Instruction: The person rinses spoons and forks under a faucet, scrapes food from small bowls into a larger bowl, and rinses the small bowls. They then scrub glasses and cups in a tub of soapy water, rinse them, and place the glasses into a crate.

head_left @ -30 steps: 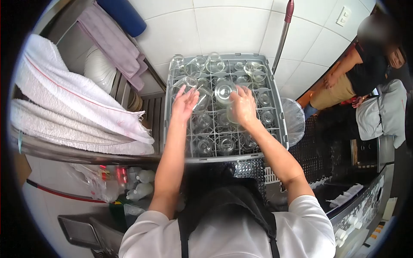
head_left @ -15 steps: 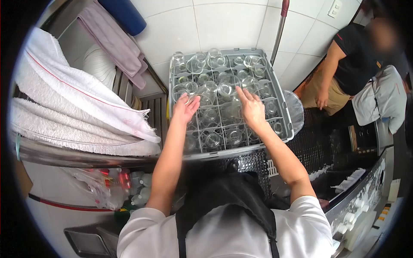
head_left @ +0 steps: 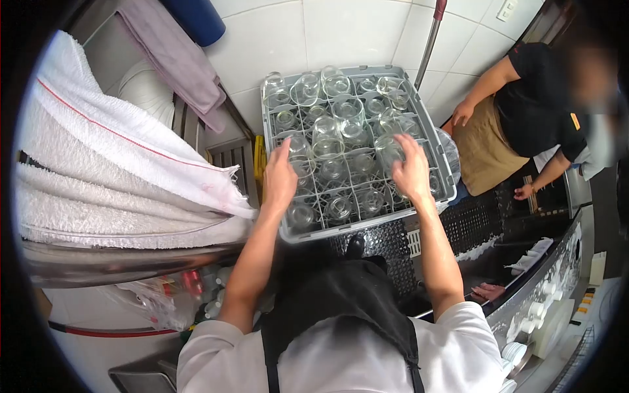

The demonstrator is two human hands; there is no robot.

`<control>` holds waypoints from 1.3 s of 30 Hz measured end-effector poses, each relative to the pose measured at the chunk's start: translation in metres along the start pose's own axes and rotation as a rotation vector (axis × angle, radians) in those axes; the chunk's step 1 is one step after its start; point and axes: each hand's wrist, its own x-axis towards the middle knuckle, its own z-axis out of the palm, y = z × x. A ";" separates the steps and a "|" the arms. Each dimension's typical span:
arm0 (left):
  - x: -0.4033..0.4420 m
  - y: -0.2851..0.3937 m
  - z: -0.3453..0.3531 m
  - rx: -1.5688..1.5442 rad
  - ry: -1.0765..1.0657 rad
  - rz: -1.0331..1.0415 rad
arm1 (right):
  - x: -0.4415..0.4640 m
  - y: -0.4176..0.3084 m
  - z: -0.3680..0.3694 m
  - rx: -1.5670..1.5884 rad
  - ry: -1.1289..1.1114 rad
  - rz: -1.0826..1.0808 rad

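A grey plastic dish rack (head_left: 286,233), divided into square compartments, stands in front of me with many clear drinking glasses in it. My left hand (head_left: 280,178) is at the rack's left side, its fingers curled against a clear glass (head_left: 300,147). On the right side, my right hand (head_left: 413,171) grips another clear glass (head_left: 389,152) between thumb and fingers. Between the hands, a glass (head_left: 326,145) stands higher than those around it. Several more glasses, such as one at the back (head_left: 337,84), rise above the dividers; others sit low in their compartments.
White towels (head_left: 131,164) drape over the metal shelf on the left. A pole (head_left: 429,52) leans on the tiled wall (head_left: 354,33) behind the rack. At the right, another person (head_left: 524,111) in a black shirt and tan apron stands beside a wet black counter (head_left: 485,229).
Both hands have moved from hovering open over the rack to glasses at its left and right. The other person has turned and reaches one hand down toward the counter.
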 end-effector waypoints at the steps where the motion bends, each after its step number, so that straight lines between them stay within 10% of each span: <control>1: -0.002 0.006 -0.007 -0.007 -0.036 -0.022 | 0.014 -0.014 0.002 0.027 0.045 -0.049; 19: -0.019 0.023 -0.015 0.134 -0.060 0.354 | 0.143 -0.038 0.124 -0.081 -0.318 0.340; 25: -0.028 0.074 -0.015 -0.077 0.024 0.483 | 0.102 -0.043 0.094 0.096 0.265 -0.036; 34: -0.144 0.236 0.103 -0.351 -1.276 1.036 | -0.168 -0.001 -0.100 0.409 0.437 0.333; 39: -0.256 0.329 0.128 -0.236 -1.873 1.248 | -0.374 0.008 -0.159 0.345 0.963 0.815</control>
